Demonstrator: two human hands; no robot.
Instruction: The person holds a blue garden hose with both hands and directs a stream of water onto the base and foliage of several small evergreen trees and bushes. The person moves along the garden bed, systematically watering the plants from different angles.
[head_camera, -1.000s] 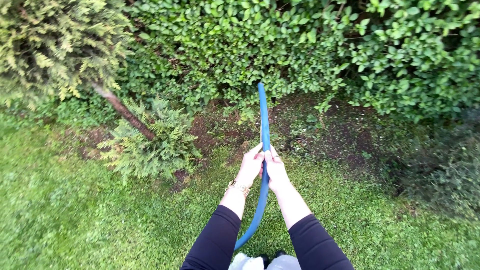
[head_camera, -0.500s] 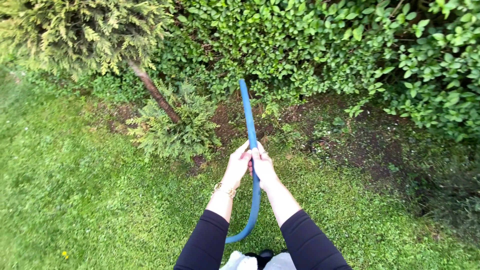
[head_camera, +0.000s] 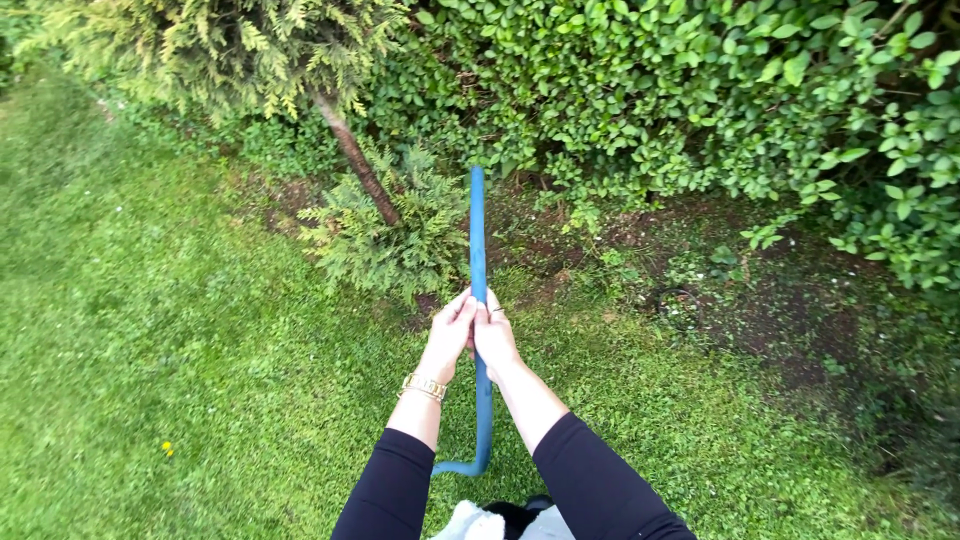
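A blue garden hose (head_camera: 477, 230) rises from near my feet and points at the shrubs ahead. Both hands grip it side by side at mid-length. My left hand (head_camera: 449, 334), with a gold bracelet on the wrist, closes on its left side. My right hand (head_camera: 494, 338), wearing a ring, closes on its right side. The hose end reaches the small conifer (head_camera: 385, 240) and the bare soil patch (head_camera: 730, 290). I cannot see any water coming out.
A leafy green hedge (head_camera: 700, 90) fills the top and right. A yellow-green conifer (head_camera: 200, 50) with a slanted brown trunk (head_camera: 355, 160) stands at upper left. Lawn (head_camera: 150, 350) spreads to the left, with a small yellow flower (head_camera: 167, 448).
My view and the hose have swung left: the conifer and trunk shifted rightward in frame, the hose tip now points by the small conifer. Both hands kept their grip.
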